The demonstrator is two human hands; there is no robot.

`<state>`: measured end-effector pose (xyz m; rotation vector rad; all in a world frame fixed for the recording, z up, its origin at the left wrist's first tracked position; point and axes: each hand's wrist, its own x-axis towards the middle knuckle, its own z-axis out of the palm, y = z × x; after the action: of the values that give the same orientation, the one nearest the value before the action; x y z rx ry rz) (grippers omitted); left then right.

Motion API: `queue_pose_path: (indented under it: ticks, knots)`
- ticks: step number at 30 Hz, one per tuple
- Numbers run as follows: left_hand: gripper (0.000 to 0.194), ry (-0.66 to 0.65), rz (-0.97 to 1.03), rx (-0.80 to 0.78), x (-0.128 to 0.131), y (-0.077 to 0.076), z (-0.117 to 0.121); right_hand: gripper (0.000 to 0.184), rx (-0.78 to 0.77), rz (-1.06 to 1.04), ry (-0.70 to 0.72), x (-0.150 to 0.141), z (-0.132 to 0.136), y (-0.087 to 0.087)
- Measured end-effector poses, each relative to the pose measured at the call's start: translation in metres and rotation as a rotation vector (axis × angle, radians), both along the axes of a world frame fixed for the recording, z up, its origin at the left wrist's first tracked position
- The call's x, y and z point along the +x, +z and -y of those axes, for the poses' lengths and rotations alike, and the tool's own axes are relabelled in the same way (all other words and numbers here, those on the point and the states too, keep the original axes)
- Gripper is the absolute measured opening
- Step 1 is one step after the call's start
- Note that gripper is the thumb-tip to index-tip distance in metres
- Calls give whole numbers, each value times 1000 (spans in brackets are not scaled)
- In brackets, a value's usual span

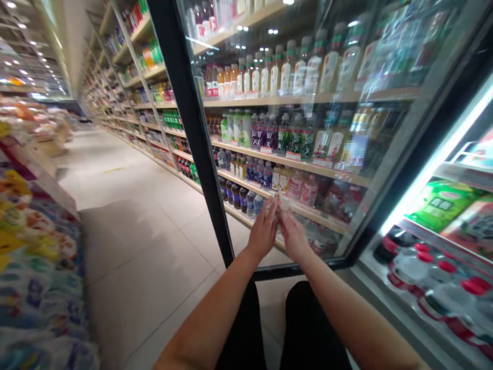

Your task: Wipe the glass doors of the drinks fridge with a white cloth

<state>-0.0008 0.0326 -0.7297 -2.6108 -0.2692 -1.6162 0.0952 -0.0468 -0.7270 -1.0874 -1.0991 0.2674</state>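
Observation:
My left hand (264,230) and my right hand (293,235) are side by side, both reaching forward to the lower part of a swung-out glass fridge door (348,169) with a black frame (192,133). The fingers of both hands are stretched upward and lie flat near or on the glass. The fingertips are blurred, and I see nothing gripped in either hand. Whether they touch each other I cannot tell. Rows of drink bottles (269,133) on aisle shelves show through the glass behind my hands.
The open fridge on the right holds red-capped bottles (431,267) low down and green packs (439,205) on a shelf above. A display of colourful packaged goods (38,267) stands on the left. A tiled aisle floor (134,241) runs between, with long drink shelves (154,92) beyond.

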Motion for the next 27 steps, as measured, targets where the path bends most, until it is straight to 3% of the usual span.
queue_pose_path:
  ticks: [1,3,6,9,12,14,15,17,20,22,24,27]
  knots:
    - [58,6,26,18,-3,11,-4,54,28,60,-40,8,4,9]
    - [58,35,78,85,-11,36,-16,53,100,258,-264,32,9,27]
    - [55,243,204,177,-21,63,-33,54,87,659,-681,74,2,42]
    - [51,467,187,284,-25,61,-40,56,-22,922,-838,100,-15,28]
    - [55,458,26,407,-28,46,-43,58,-32,1052,-907,106,-28,3]
    - [59,425,-41,478,-32,51,-50,56,-23,1091,-928,111,-31,0]
    - [61,421,-49,509,-33,61,-55,54,-13,1095,-939,116,-31,7]
    - [65,438,4,555,-35,96,-65,54,17,1037,-982,132,-30,38]
    - [66,444,184,574,-30,160,-78,60,52,766,-1107,167,-27,109]
    - [66,414,230,560,-21,186,-79,62,81,611,-1162,189,-26,150]
    - [67,374,181,561,-10,186,-74,62,92,566,-1180,206,-26,170]
    - [64,272,11,629,9,152,-62,62,87,658,-1178,218,-27,165]
